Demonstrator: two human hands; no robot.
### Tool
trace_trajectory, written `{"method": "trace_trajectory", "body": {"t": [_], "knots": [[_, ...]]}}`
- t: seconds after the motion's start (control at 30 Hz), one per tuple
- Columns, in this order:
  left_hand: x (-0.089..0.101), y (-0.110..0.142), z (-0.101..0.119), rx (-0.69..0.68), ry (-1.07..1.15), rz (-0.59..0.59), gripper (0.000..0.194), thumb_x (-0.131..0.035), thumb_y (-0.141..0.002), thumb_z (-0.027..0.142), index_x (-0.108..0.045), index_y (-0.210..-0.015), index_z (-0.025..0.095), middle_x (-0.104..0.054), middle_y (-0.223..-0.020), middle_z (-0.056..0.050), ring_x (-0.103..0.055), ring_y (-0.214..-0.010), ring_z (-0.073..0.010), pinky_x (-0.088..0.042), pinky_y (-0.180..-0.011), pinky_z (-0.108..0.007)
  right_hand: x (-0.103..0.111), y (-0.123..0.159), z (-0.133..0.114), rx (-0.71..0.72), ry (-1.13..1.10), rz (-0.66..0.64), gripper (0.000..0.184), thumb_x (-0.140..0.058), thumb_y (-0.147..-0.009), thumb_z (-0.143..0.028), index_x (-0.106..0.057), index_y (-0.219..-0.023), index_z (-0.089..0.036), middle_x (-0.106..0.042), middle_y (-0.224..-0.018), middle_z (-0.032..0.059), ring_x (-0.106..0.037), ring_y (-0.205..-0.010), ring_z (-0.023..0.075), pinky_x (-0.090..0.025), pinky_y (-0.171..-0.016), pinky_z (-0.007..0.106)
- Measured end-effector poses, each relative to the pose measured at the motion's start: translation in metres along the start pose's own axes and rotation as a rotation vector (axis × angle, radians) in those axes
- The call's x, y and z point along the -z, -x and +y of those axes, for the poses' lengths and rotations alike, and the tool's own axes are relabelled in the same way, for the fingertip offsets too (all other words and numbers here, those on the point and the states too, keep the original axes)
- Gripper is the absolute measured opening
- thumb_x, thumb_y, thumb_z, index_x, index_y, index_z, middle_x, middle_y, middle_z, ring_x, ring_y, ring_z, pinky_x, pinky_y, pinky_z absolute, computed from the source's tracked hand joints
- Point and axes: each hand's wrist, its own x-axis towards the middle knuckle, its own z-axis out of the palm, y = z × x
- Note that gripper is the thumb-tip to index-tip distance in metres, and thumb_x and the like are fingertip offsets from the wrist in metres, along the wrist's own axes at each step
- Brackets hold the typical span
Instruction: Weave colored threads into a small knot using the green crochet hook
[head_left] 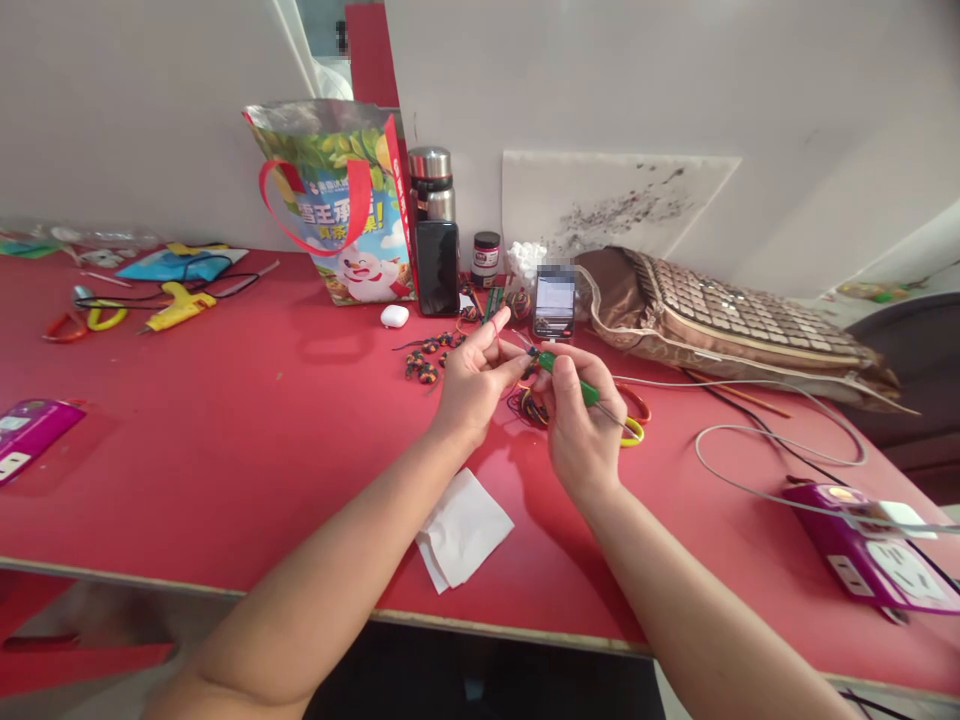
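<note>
Above the red table, my left hand (480,380) is closed, thumb and fingers pinching a small dark knotted piece of cord (533,356). My right hand (585,420) wraps round a green-handled tool (576,380) with a thin metal shaft pointing down to the right. The other end of its handle meets the knotted piece; its exact kind is unclear. Under my hands lies a bundle of multicoloured cord (531,408), partly covered. Several orange-and-dark knotted balls (426,372) rest left of my left hand. Yellow and red loop handles (632,432) show behind my right hand.
A folded white tissue (466,530) lies near the front edge. At the back stand a colourful bag (352,230), steel flask (433,190), black phone (438,268), lit phone (555,302) and jar (485,260). A cable (742,382) runs right, by a purple power strip (862,550).
</note>
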Motion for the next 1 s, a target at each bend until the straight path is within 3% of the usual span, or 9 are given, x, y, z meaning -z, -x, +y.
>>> {"method": "trace_trajectory", "body": {"t": [0.2,0.47,1.0], "knots": [[0.009,-0.006,0.009,0.059,0.062,-0.016,0.07,-0.088,-0.071,0.005,-0.072,-0.139,0.011,-0.071,-0.074,0.004,-0.064,-0.071,-0.0096,-0.045,-0.072,-0.024,0.002,-0.012,-0.005,-0.259,-0.272,-0.138,0.03,-0.087,-0.085,-0.053,-0.083,-0.095,-0.025,-0.062,-0.067,-0.0046,-0.042,-0.054,0.0079,-0.045,-0.056,0.026],[0.012,-0.007,0.017,0.094,0.024,-0.006,0.066,-0.088,-0.07,0.004,-0.075,-0.134,0.014,-0.07,-0.073,0.005,-0.064,-0.067,-0.009,-0.043,-0.066,-0.022,0.012,-0.022,-0.014,-0.266,-0.277,-0.167,0.03,-0.095,-0.077,-0.049,-0.086,-0.088,-0.022,-0.058,-0.06,-0.0045,-0.035,-0.051,0.0062,-0.036,-0.051,0.024],[0.012,-0.008,0.02,0.102,0.03,0.009,0.068,-0.086,-0.071,0.003,-0.072,-0.136,0.011,-0.07,-0.072,0.004,-0.062,-0.064,-0.0082,-0.038,-0.058,-0.019,0.014,-0.022,-0.018,-0.213,-0.197,-0.142,0.029,-0.096,-0.075,-0.049,-0.088,-0.087,-0.023,-0.059,-0.058,-0.0031,-0.038,-0.051,0.0072,-0.036,-0.052,0.025]]}}
